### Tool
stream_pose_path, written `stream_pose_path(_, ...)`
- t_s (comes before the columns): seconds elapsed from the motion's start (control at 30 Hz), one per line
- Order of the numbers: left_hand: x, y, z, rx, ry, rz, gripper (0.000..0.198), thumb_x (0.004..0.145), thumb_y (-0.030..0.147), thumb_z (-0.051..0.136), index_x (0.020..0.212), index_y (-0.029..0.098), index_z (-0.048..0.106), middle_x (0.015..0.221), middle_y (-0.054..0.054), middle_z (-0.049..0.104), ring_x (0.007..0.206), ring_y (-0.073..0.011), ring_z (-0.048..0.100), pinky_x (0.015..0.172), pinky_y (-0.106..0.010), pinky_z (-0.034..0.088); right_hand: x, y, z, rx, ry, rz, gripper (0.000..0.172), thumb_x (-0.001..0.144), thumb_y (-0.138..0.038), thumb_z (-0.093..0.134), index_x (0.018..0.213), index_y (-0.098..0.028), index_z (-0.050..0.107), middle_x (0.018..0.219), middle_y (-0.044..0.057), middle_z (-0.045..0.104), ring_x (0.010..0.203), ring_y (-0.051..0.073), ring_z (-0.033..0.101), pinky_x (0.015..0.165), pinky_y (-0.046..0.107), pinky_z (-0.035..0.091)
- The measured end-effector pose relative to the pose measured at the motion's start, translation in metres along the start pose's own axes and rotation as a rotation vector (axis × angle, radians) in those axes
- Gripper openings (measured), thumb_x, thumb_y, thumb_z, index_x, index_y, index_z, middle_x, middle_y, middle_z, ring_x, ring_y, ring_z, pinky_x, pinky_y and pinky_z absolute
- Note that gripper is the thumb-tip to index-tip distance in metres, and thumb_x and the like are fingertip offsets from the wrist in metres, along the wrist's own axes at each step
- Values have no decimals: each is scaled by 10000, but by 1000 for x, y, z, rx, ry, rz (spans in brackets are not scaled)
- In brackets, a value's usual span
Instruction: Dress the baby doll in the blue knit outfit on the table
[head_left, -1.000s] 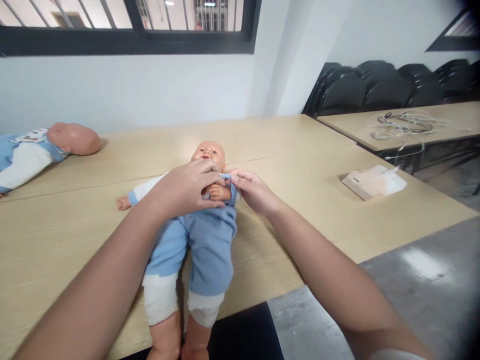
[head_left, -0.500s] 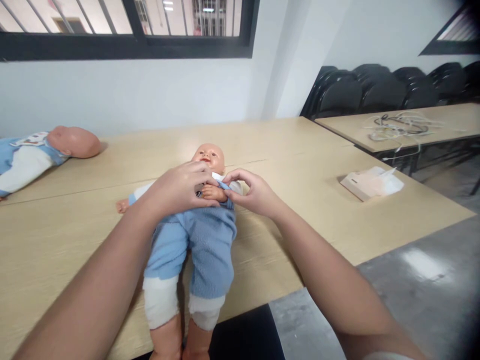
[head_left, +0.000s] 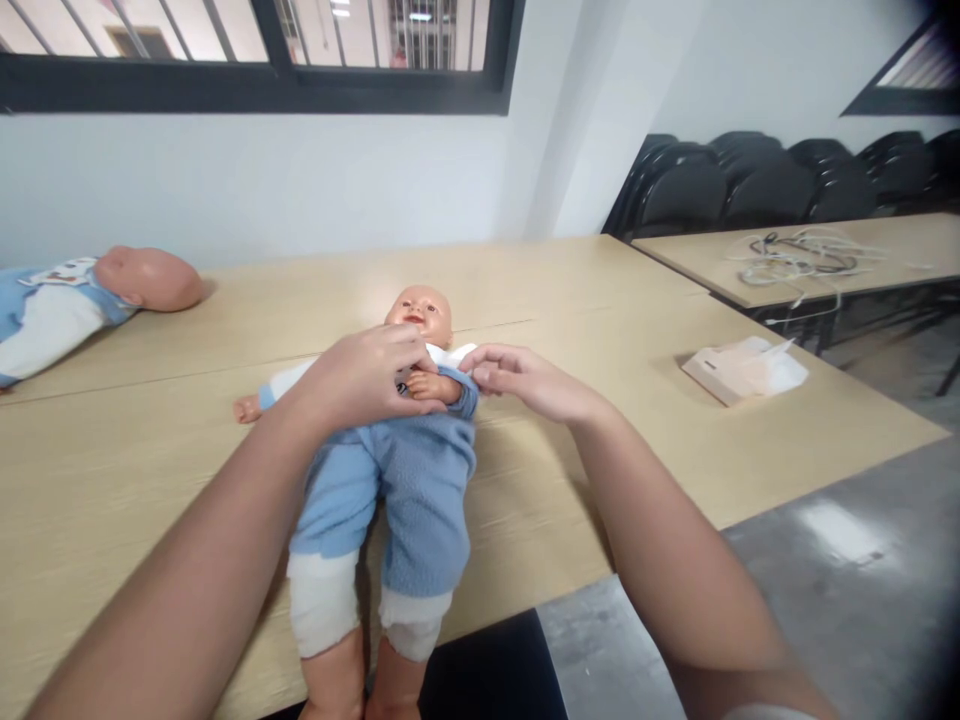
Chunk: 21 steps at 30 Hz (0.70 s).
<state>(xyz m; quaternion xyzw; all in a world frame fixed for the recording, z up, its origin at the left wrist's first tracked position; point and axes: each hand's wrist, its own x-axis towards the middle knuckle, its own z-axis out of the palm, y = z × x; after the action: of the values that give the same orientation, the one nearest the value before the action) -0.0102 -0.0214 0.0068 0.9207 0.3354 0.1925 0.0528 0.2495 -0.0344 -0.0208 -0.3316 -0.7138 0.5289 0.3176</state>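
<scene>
A baby doll (head_left: 420, 312) lies on its back on the wooden table (head_left: 645, 400), head away from me, dressed in a blue and white romper (head_left: 420, 490). Its legs hang over the table's near edge. My left hand (head_left: 367, 378) rests closed over the doll's chest and pinches the doll's small bent arm. My right hand (head_left: 525, 380) pinches the blue sleeve and white collar at the doll's shoulder, just right of its neck.
A second doll (head_left: 82, 300) in blue and white lies at the far left of the table. A flat pack of wipes (head_left: 746, 368) sits to the right. Behind stand another table with tangled cables (head_left: 802, 255) and stacked black chairs (head_left: 757, 185).
My right hand has shifted slightly right and outward, drawing the sleeve over the doll's arm. My left hand stays on the chest. The white collar shows more beside the neck.
</scene>
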Motion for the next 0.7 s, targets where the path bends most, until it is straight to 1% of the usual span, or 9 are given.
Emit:
stream_pose_path(0.07, 0, 1, -1, -10, 4, -9, 290, 838, 497, 742, 950, 232, 717, 922, -42, 677, 874, -226, 629, 744, -333, 455, -2, 0, -6, -36, -58, 70, 340, 984, -428, 590, 737, -195, 614, 732, -10, 559, 692, 133, 472, 707, 297, 414)
stream_pose_path(0.1, 0, 1, -1, -15, 8, -4, 273, 838, 486, 740, 944, 235, 715, 916, -40, 676, 871, -224, 626, 741, -329, 454, -3, 0, -7, -50, -87, 105, 371, 982, -435, 591, 700, -193, 599, 703, -19, 528, 671, 128, 442, 690, 297, 390)
stream_pose_path(0.23, 1, 1, -1, -29, 8, 9, 236, 827, 455, 742, 925, 243, 712, 878, -33, 667, 844, -216, 614, 717, -318, 445, -3, 0, -5, -25, -145, 145, 244, 903, -416, 697, 836, -182, 690, 811, -7, 597, 748, 133, 497, 730, 295, 382)
stream_pose_path(0.33, 0, 1, -2, -33, 5, -5, 234, 815, 446, 749, 922, 241, 713, 865, -33, 665, 818, -212, 610, 697, -317, 439, -2, 0, -2, 18, -86, 118, 220, 868, -397, 721, 869, -182, 673, 871, 8, 630, 810, 144, 540, 763, 297, 403)
stream_pose_path(0.4, 0, 1, -2, -35, 0, -10, 234, 815, 448, 749, 920, 242, 715, 864, -32, 665, 808, -208, 607, 689, -317, 435, -1, 2, -3, 2, -40, 109, 221, 870, -398, 698, 850, -186, 641, 863, 8, 627, 794, 141, 536, 749, 294, 406)
stream_pose_path(0.5, -1, 0, -3, -29, -18, -11, 228, 816, 455, 747, 873, 239, 707, 855, -23, 657, 792, -198, 601, 683, -316, 428, 2, 10, -5, -139, 106, 66, 187, 843, -357, 664, 786, -196, 589, 755, -23, 562, 692, 123, 468, 666, 278, 369)
stream_pose_path(0.6, -1, -1, -4, -19, -19, -20, 213, 816, 443, 749, 843, 236, 705, 851, -11, 650, 787, -189, 600, 684, -318, 424, 6, 19, -6, -401, 390, 11, 145, 757, -262, 661, 718, -209, 532, 652, -57, 466, 625, 111, 393, 604, 270, 302)
stream_pose_path(0.67, -1, -2, -5, -10, -9, -26, 217, 813, 445, 753, 843, 236, 707, 852, -8, 649, 787, -187, 600, 686, -320, 422, 9, 23, -4, -532, 513, -21, 140, 726, -218, 650, 708, -214, 511, 640, -59, 461, 623, 114, 395, 603, 271, 297)
stream_pose_path(0.7, -1, -2, -5, -5, -5, -27, 224, 811, 451, 754, 842, 234, 707, 853, -8, 648, 785, -187, 599, 685, -320, 421, 9, 23, -3, -541, 531, -38, 127, 731, -211, 639, 717, -213, 513, 657, -53, 483, 632, 116, 413, 610, 270, 311)
